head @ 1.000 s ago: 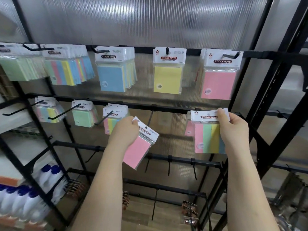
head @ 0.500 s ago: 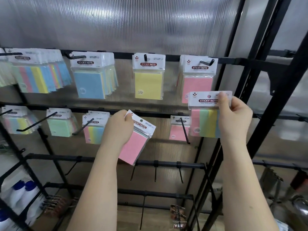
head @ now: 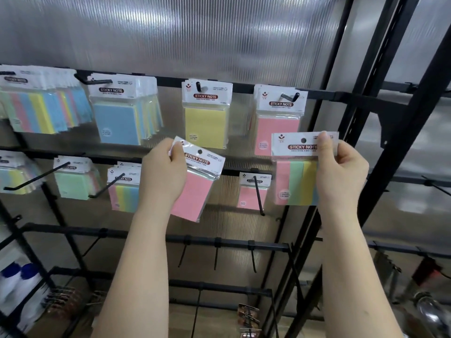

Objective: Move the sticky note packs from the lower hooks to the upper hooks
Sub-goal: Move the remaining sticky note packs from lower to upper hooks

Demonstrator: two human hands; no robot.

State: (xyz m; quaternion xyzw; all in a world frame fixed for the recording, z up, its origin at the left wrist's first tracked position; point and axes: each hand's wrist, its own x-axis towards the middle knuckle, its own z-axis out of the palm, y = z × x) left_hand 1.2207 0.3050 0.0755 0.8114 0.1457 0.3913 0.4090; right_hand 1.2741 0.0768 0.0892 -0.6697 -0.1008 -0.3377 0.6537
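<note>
A black wire rack (head: 380,132) fills the view, backed by ribbed translucent panel (head: 195,32). Along its upper rail (head: 317,95), from nine o'clock toward two o'clock, hang a striped stack (head: 36,113), a blue stack (head: 119,123), a yellow pack (head: 206,123) and a pink pack (head: 273,128), each on its own hook.

The lower rail (head: 234,171) carries smaller groups — a pale striped pack (head: 14,176) at nine o'clock, a green pack (head: 73,184), a multicolour pack (head: 123,196) and, near centre, a small pink pack (head: 249,196) at the back of a long hook (head: 258,193).

The right hand (head: 341,172), at three o'clock, pinches the header card of a striped sticky note pack (head: 295,181), thumb on the front; the pack hangs upright, off any hook, just below the upper pink pack and overlapping its lower edge.

The left hand (head: 161,172) grasps a pink sticky note pack (head: 195,189) by the top left corner of its header, tilted clockwise, free of the hooks, between the two rails.

At seven o'clock stand white bottles with blue caps (head: 22,281) — blurred, possibly cleaning products.
</note>
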